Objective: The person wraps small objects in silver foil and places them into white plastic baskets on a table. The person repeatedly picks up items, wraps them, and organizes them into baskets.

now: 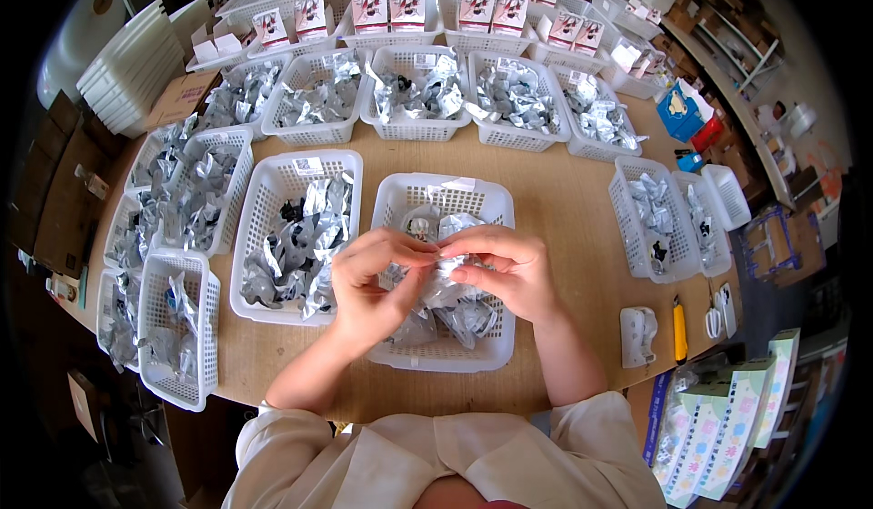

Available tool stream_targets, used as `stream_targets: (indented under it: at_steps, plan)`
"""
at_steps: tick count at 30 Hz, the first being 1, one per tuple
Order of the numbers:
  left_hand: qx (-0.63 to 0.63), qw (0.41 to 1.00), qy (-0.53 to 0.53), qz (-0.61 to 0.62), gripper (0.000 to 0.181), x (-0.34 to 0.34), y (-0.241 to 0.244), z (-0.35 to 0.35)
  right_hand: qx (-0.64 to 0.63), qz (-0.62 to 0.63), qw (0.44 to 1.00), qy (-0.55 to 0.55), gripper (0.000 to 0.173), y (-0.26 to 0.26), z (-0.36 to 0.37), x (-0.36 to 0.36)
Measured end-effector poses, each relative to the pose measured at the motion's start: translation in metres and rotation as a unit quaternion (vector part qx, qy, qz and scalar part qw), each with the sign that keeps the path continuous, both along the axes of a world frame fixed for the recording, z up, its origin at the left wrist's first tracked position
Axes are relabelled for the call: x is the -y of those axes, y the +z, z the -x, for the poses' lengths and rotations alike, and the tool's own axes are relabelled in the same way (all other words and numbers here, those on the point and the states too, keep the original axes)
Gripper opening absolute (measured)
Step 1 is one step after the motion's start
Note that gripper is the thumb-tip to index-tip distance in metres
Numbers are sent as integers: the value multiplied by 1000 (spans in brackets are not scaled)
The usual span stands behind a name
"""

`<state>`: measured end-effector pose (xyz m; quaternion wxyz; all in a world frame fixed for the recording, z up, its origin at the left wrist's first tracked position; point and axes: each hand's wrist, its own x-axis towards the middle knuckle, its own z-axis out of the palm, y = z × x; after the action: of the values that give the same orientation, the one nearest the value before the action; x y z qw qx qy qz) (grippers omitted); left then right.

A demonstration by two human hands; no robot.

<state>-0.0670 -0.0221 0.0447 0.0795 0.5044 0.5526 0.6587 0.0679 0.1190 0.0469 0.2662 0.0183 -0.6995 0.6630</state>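
Above a white perforated plastic basket my two hands meet, fingertips nearly touching. My left hand and my right hand pinch the upper edge of a clear and silvery plastic bag. What the bag holds cannot be made out. Just behind the fingers, a small figurine with a pale head shows in the basket, partly covered by my hands. More crumpled silver bags lie in the same basket. To the left stands a larger white basket of silver bags with some dark items among them.
An arc of bag-filled baskets runs behind, with printed boxes in baskets farther back. Tall baskets stand left, others right. A tape dispenser, yellow utility knife and scissors lie near the right edge.
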Motion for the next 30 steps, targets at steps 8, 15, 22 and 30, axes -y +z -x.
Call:
stream_targets:
  at_steps: [8, 15, 22, 30]
  plan:
    - [361, 904, -218, 64, 19, -3, 3, 15, -41, -230, 968, -87, 23, 6, -5, -6]
    - [311, 894, -246, 207, 33, -5, -1, 15, -137, -372, 912, -110, 25, 9, -8, -9]
    - [331, 896, -227, 193, 33, -6, -3, 10, -150, -337, 924, -102, 28, 1, -3, -16]
    - [264, 949, -93, 145, 35, -7, 2, 0, -73, 26, 992, -95, 17, -15, 8, 0]
